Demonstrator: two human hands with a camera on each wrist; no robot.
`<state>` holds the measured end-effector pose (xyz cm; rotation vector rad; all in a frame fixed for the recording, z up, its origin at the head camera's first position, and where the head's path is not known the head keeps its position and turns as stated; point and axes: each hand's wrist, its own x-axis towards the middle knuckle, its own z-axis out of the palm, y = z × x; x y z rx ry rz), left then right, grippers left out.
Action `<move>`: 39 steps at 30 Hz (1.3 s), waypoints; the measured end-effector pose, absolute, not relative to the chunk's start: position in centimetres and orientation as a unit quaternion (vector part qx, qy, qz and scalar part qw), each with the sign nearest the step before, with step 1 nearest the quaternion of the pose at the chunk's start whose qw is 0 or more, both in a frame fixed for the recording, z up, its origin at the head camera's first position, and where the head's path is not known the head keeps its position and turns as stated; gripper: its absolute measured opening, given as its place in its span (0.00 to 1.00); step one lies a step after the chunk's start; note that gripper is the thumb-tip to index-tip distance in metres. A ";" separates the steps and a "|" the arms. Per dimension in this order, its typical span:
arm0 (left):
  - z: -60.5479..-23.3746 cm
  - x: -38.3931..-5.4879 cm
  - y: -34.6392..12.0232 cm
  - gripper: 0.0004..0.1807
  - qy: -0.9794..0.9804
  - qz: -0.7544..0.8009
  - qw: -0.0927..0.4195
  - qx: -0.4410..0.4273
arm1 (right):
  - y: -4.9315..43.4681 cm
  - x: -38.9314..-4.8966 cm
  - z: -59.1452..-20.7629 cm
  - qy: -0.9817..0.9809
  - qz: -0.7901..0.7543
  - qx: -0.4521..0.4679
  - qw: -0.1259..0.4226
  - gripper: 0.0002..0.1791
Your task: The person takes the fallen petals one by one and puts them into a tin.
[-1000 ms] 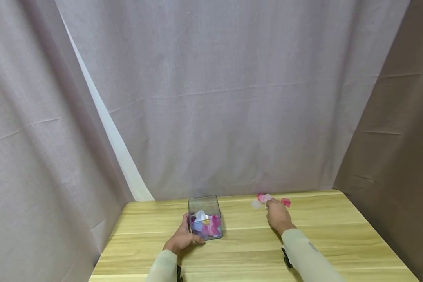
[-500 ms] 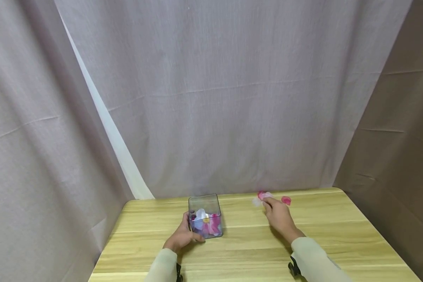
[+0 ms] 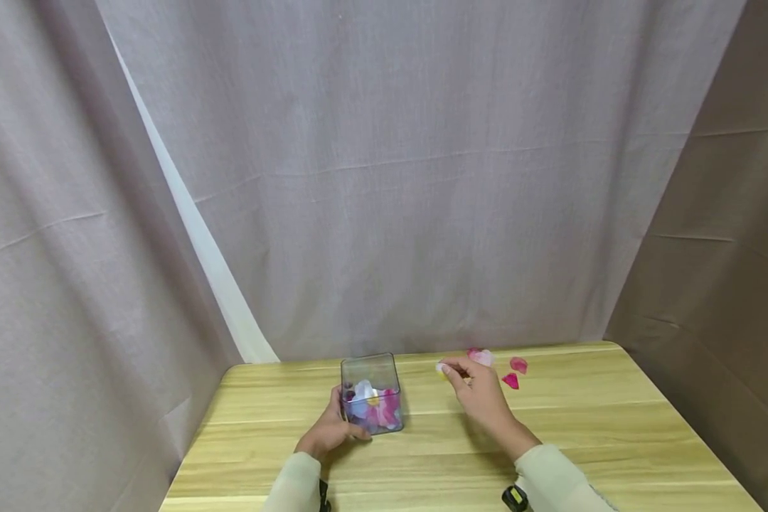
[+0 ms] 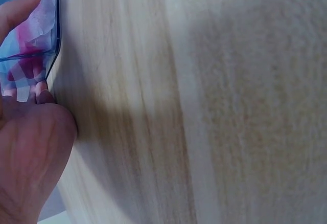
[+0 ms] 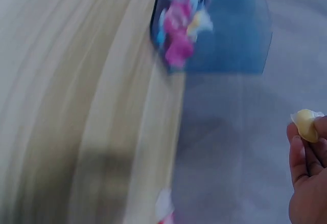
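Observation:
A clear square plastic box point(image 3: 370, 368) stands on the table, with pink, white, lilac and yellow petals point(image 3: 385, 410) heaped inside. My left hand point(image 3: 328, 431) grips its near left side, thumb along the front and fingers against the side; the left wrist view shows fingertips through the clear wall point(image 4: 56, 19). To the right of the box, my right hand point(image 3: 484, 400) pinches a white and yellow petal point(image 5: 306, 125) between thumb and fingertips, held above the table. Beyond that hand lie pale pink petals point(image 3: 484, 358), a rosy petal point(image 3: 518, 365) and a magenta petal point(image 3: 510, 382).
The wood-grain table point(image 3: 582, 419) has rounded back corners. Grey curtains point(image 3: 422, 213) hang close behind its far edge and at both sides. Dark wrist straps point(image 3: 515, 498) sit at the cuffs of pale sleeves.
My right hand has moved left toward the box with the white and yellow petal pinched. The magenta petal now shows on the table right of the hand. The left hand and box stay put.

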<state>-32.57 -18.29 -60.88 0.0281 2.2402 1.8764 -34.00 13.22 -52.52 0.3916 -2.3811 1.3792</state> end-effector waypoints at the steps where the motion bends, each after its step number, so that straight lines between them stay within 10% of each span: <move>1: -60.9 -32.6 -18.2 0.65 0.762 0.638 0.108 0.013 | 12.5 -33.9 -52.3 -0.842 0.488 0.148 0.177 0.05; 17: -61.1 -32.6 -18.8 0.67 0.770 0.630 0.101 0.008 | -0.1 -37.0 -51.1 -0.881 0.319 0.328 0.121 0.07; 39: -61.1 -32.5 -18.6 0.66 0.780 0.616 0.110 0.010 | -1.4 -37.7 -52.3 -0.929 0.240 0.277 0.048 0.09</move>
